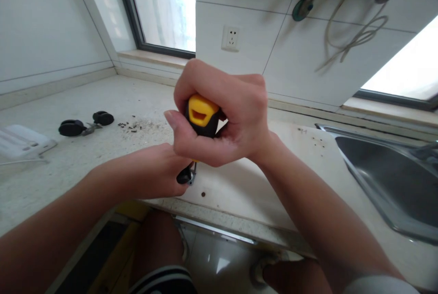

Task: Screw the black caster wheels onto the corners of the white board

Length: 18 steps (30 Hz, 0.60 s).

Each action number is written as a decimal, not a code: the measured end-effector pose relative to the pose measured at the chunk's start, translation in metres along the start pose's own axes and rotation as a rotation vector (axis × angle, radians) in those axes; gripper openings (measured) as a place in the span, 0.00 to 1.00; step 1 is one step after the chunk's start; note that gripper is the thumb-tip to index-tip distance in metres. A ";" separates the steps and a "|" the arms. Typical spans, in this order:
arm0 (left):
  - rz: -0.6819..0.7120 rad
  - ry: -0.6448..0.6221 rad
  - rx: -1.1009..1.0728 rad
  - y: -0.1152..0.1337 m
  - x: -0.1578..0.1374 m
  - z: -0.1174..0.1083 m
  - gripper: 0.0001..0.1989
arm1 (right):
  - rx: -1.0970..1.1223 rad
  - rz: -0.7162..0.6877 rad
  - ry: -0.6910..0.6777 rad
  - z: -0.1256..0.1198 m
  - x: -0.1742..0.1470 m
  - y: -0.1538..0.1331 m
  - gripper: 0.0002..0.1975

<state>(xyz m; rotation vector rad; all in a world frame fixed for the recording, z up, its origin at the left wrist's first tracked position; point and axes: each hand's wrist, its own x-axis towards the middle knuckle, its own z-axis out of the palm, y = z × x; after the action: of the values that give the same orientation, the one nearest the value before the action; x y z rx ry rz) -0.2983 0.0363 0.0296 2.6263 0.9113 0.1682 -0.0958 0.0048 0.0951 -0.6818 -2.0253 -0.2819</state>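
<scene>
Along a white tiled wall (236,70), a pale speckled stone table (112,91) is stretching across the view. On it, a smooth white flat panel (239,189) is lying beneath the hands, its near edge running close to the front of the table. To the right, a stainless steel sink (393,180) is sitting sunk into the surface.

Over the panel, the right hand (237,107) is closing firmly around a screwdriver with a chunky yellow-and-black handle (201,102), which is standing roughly upright with its butt facing the camera. Below and beside it, the left hand (164,166) is curling closed on a small black caster wheel with a metal fitting (185,175), steadying it at the panel; most of its fingers are hiding from view. The screwdriver's thin shaft is reaching down to that fitting, but whether the tip is touching cannot be told.

At the far left, a white rectangular device with a cable (25,141) is resting near two loose black caster wheels (71,127). Dark crumbs (133,127) are lying scattered beside these, and a tiny round brown spot (203,194) is showing on the panel near the left hand.
</scene>
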 end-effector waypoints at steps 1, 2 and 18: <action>0.041 -0.021 0.058 0.001 0.000 -0.001 0.21 | -0.007 0.002 -0.028 0.000 0.001 -0.001 0.09; 0.077 -0.040 0.120 0.003 -0.001 -0.001 0.21 | -0.020 0.004 -0.054 -0.001 0.002 -0.002 0.10; 0.139 -0.044 0.305 0.011 -0.007 -0.007 0.23 | -0.145 -0.028 -0.116 0.007 -0.004 -0.001 0.17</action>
<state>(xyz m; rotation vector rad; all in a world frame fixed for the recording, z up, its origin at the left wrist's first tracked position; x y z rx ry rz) -0.2984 0.0257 0.0400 2.9637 0.7937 0.0049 -0.1001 0.0063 0.0882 -0.7751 -2.1417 -0.4174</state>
